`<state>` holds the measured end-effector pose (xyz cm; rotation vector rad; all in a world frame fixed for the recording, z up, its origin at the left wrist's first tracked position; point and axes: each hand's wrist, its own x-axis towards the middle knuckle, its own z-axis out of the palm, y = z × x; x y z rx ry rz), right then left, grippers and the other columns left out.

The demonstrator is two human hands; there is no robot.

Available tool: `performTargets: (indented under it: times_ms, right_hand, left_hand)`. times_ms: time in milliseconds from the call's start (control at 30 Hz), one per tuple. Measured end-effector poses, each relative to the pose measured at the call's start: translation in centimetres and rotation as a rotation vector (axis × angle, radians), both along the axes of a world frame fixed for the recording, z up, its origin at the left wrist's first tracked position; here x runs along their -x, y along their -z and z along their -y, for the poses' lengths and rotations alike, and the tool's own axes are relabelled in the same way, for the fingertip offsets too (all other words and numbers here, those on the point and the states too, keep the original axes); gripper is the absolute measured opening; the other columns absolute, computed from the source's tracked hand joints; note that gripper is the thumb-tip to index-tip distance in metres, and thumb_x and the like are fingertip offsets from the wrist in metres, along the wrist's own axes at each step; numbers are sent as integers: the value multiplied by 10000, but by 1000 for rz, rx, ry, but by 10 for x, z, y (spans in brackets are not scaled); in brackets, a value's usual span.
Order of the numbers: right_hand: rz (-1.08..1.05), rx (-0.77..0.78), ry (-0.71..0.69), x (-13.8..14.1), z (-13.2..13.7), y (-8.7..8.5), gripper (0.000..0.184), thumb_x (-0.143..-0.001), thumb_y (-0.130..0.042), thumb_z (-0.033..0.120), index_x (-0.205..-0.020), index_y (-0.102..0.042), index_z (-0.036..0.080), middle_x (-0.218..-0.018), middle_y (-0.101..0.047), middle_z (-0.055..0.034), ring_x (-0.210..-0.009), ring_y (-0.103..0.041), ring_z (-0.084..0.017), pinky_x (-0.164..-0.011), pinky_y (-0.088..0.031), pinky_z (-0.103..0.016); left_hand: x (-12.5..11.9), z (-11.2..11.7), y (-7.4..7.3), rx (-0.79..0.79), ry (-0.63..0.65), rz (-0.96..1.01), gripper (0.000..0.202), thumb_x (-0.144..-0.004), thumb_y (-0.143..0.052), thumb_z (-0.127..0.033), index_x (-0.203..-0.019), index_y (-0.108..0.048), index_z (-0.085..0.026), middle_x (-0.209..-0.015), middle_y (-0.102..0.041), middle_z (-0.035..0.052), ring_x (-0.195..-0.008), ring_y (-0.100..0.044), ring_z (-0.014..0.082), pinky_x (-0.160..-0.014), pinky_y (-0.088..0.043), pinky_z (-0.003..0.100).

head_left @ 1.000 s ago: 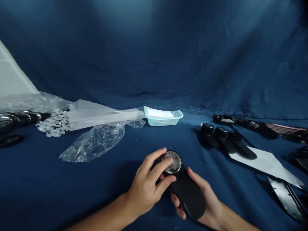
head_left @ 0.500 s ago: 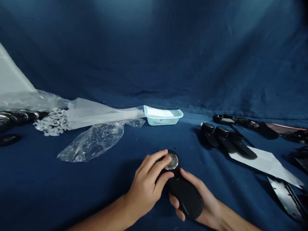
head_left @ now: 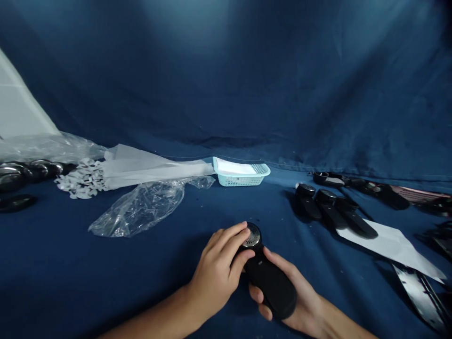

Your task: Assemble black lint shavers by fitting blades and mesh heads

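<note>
A black fabric shaver (head_left: 271,285) with a round, perforated metal head is held tilted above the blue cloth near the front. My right hand (head_left: 300,296) wraps its handle from the right and below. Around the head ring curl the fingers and thumb of my left hand (head_left: 221,275), covering the left part of the metal guard (head_left: 253,237). Both hands are closed on this one shaver. Several similar black shavers (head_left: 330,207) lie to the right, the nearest partly over a white sheet (head_left: 397,247).
At the back centre stands a light-blue basket (head_left: 243,181) holding white paper. Left of it lie a bundle of white strips (head_left: 148,170), clear plastic film (head_left: 141,209) and shiny black round parts (head_left: 21,174). Dark parts and a metallic strip (head_left: 420,292) lie at the far right.
The view has shifted slightly, so the surroundings sit a little farther right. My left fingers have moved slightly around the shaver's head; both hands keep their hold.
</note>
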<state>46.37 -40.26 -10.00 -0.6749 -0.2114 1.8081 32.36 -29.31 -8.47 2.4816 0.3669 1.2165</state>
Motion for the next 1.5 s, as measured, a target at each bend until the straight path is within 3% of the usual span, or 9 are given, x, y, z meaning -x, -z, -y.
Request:
performTargets:
  times_ms: [733,933,1100,1500]
  right_hand:
    - [-5,-2,39,1,-2,0,503,-987,-361,467,-993,-651,56,-652,-664,-89,-520,-637,-160,-433,-547,-247]
    - [-12,3,-17,0,-3,0,579,-984,-323,512,-978,-656,39,-615,-673,-112,-467,-630,-151,-442,-548,-239]
    - [-20,-2,41,-1,-2,-1,509,-993,-353,457,-994,-651,44,-678,-670,-96,-538,-644,-160,-434,-552,-250]
    - [-17,-5,29,0,-2,0,491,-990,-362,456,-991,-648,57,-648,-670,-102,-526,-631,-159,-461,-542,-256]
  left_hand:
    - [0,-4,0,77,26,-32,301,-923,-550,-172,-1223,-555,-194,-1241,-639,99,-1109,-600,258,-935,-506,522]
    - [0,-4,0,86,26,-19,301,-924,-553,-181,-1224,-559,-197,-1239,-641,94,-1106,-601,253,-927,-511,509]
    - [0,-4,-1,106,27,-45,295,-917,-562,-179,-1211,-572,-204,-1237,-644,81,-1107,-602,250,-944,-501,509]
    - [-1,-7,-3,135,69,-21,306,-911,-577,-173,-1216,-576,-196,-1240,-641,82,-1126,-594,231,-967,-498,467]
